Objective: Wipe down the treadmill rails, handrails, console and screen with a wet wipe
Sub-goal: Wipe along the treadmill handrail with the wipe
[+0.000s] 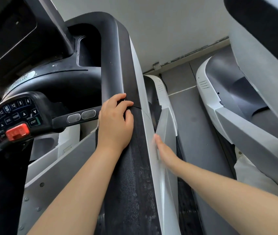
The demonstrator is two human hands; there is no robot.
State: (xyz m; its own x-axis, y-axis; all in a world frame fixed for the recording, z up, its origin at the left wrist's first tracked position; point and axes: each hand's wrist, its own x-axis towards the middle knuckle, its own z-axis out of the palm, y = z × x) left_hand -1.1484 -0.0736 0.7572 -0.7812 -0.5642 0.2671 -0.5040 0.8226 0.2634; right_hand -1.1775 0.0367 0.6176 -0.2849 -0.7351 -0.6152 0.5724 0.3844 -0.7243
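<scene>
The treadmill's black handrail [131,175] runs up the middle of the head view and bends left at the top. My left hand [116,119] lies on it with the fingers curled over its top edge. The rail's silver side panel [149,116] faces right. My right hand [164,151] is pressed flat against this panel, slightly blurred, its fingers partly hidden behind the edge. No wet wipe shows in either hand. The console keypad [14,114] with a red stop button [17,131] sits at the left, below the dark screen [7,31].
Two metal pulse sensors [81,116] lie on the crossbar beside my left hand. A second treadmill [236,116] stands to the right across a strip of grey floor [182,102]. A wall socket [156,66] sits at the skirting. White fabric [247,172] shows at the lower right.
</scene>
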